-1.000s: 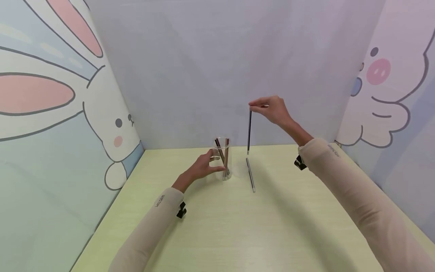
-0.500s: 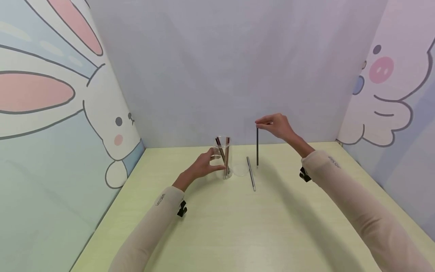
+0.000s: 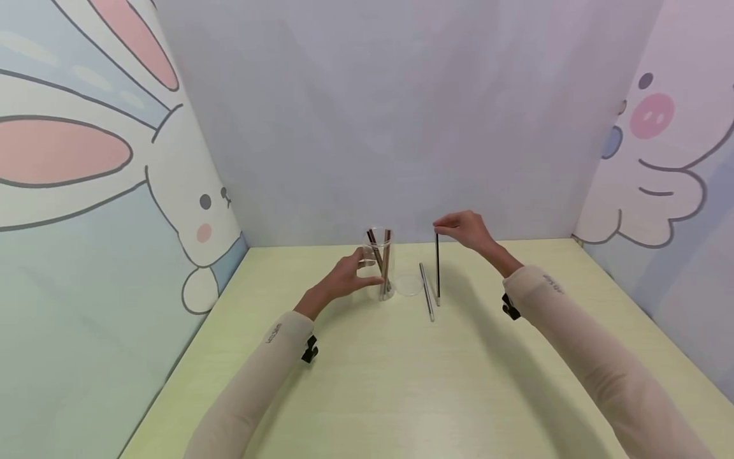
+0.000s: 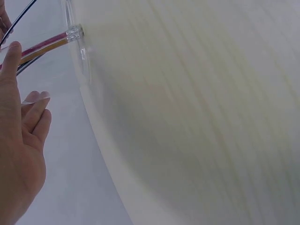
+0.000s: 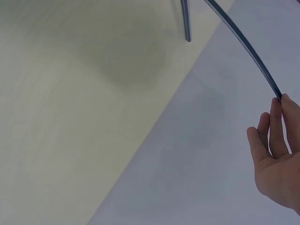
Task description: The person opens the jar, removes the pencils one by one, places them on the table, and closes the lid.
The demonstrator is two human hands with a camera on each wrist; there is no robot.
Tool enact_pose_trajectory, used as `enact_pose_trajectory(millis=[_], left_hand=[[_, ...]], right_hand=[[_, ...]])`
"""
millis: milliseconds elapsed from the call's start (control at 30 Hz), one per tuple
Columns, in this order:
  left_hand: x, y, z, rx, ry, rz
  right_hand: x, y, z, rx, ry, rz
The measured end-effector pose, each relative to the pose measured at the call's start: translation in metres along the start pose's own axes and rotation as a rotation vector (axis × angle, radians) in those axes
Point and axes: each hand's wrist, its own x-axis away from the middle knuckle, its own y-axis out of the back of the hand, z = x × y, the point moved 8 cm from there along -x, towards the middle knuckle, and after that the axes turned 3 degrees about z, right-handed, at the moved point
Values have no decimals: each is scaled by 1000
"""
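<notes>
- Closest in are two pale sleeves (image 3: 596, 363), reaching over a light yellow table (image 3: 367, 395).
- The gray pencil (image 3: 427, 292) lies flat between the hands, nearer the right one.
- The left hand (image 3: 344, 277) holds a clear cup (image 3: 392, 264), thumb on the near side and fingers round the far side. The cup stands up, and other pencils (image 3: 387, 252) lean inside it.
- A clear round thing (image 3: 409, 294) sits on the table just right of the left hand's cup.
- The right hand (image 3: 466, 229) pinches the top of a black pencil (image 3: 438, 268). It points almost straight down from the fingertips, just beside the gray pencil.
- Behind both hands is a pale wall (image 3: 401, 115).
- The gray pencil could roll if the black one bumps it.
- The cup could tip if the left hand pulled on it, as it looks light and tall.
- The black pencil could swing or drop, since only the fingertips pinch its very top.
- I can't tell if the black pencil's low end touches the table. The right wrist view cuts that end off and makes the pencil look curved.
- I can't count the pencils in the cup, because they overlap. The round thing may be a lid, but it's too see-through to be sure.
</notes>
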Motion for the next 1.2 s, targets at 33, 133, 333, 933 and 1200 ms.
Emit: enact_pose_trajectory(millis=[33, 133, 333, 933, 1200], left_hand=[[0, 0, 0, 2, -2, 2], [-1, 0, 0, 12, -12, 6], [0, -1, -2, 12, -30, 8], [-1, 0, -2, 8, -21, 9], [-1, 0, -2, 9, -6, 9]], right_hand=[[0, -2, -3, -2, -3, -6], [-1, -11, -11, -7, -15, -24], [-2, -33, -28, 20, -27, -42], [2, -81, -61, 66, -102, 34], [0, -95, -54, 98, -90, 50]])
